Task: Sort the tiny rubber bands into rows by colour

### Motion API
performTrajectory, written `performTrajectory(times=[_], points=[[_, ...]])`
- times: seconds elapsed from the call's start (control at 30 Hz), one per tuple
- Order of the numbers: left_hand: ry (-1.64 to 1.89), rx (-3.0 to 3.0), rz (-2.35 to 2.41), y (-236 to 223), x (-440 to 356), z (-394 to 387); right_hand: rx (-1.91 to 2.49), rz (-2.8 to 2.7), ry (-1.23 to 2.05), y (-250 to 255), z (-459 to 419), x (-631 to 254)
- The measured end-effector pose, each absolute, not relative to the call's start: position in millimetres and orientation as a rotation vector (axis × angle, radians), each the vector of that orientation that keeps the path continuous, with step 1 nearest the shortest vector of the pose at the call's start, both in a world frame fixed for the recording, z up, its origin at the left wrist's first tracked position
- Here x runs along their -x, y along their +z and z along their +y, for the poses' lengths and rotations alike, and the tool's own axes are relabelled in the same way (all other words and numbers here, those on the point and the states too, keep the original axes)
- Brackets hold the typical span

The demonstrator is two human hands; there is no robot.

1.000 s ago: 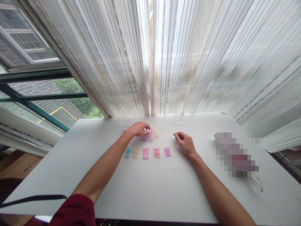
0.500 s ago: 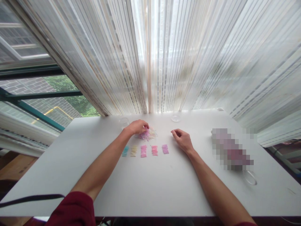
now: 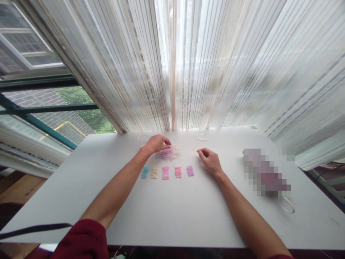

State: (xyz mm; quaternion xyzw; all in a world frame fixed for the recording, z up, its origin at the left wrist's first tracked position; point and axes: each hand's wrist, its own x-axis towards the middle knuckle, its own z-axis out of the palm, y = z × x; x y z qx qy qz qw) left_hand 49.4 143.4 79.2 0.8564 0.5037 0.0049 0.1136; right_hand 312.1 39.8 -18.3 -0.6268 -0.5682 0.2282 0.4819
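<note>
My left hand point(image 3: 159, 144) reaches over a loose pile of small pastel bead-like pieces point(image 3: 169, 154), its thumb and fingers curled together at the top of it. What is between those fingertips is too small to make out. To the right of the pile, my right hand point(image 3: 208, 160) rests by the table, thumb and forefinger pinched; anything held there is hidden. Nearer me lies a row of sorted patches of these pieces: teal point(image 3: 145, 172), yellow point(image 3: 154, 172), pink point(image 3: 165, 172), coral pink point(image 3: 178, 172) and purple point(image 3: 190, 171).
On the white table point(image 3: 156, 212), a clear round lid or dish point(image 3: 202, 136) lies at the back, with another clear round container point(image 3: 143, 138) behind my left hand. A blurred-out pinkish object point(image 3: 265, 174) with a loop lies at right. Curtains point(image 3: 188, 72) hang behind.
The view has shifted slightly. My left hand's fingers have shifted a little over the pile, now bent closer together at its top. My right hand stays in place, and the colour patches look the same.
</note>
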Motion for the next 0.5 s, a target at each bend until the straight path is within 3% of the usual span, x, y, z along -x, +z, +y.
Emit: performTrajectory(times=[0.5], points=[[0.160, -2.452, 1.361, 84.2, -43.0, 140.9, 1.514, -1.403, 0.537, -15.4, 38.3, -312.0]])
